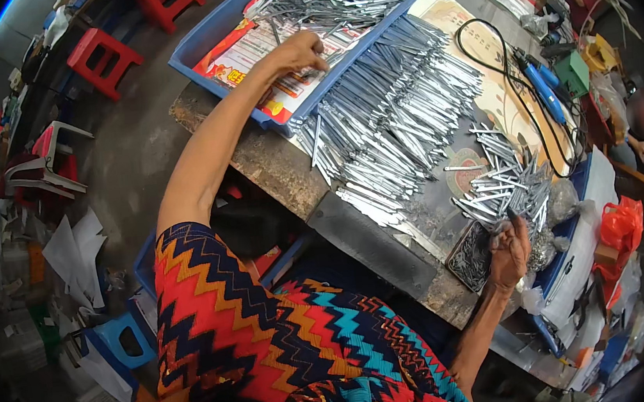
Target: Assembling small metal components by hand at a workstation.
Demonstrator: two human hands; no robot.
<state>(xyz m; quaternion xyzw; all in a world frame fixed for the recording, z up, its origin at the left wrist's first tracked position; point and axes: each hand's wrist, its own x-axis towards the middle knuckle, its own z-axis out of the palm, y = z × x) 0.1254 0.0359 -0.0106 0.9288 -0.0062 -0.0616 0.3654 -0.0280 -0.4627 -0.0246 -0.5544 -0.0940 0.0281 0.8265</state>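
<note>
My left hand (298, 53) reaches over a blue tray (262, 121) with its fingers curled downward. Whatever it pinches is hidden under the fingers. Inside the tray, a heap of thin silver metal strips (328, 0) lies on red and white printed sheets (232, 53). Beside the tray, long rows of similar strips (398, 106) cover the table. At the right, my right hand (508, 252) is closed next to a small box of tiny dark metal parts (471, 256). Just beyond it rises a loose pile of strips (504, 182). Its fingers hide what they hold, if anything.
A blue corded tool (546, 91) lies on the table's far right, its black cable (465, 52) looped near the strips. A green box (572, 74), plastic bags and a red bag (621, 224) crowd the right edge. Red stools (103, 63) stand on the floor at left.
</note>
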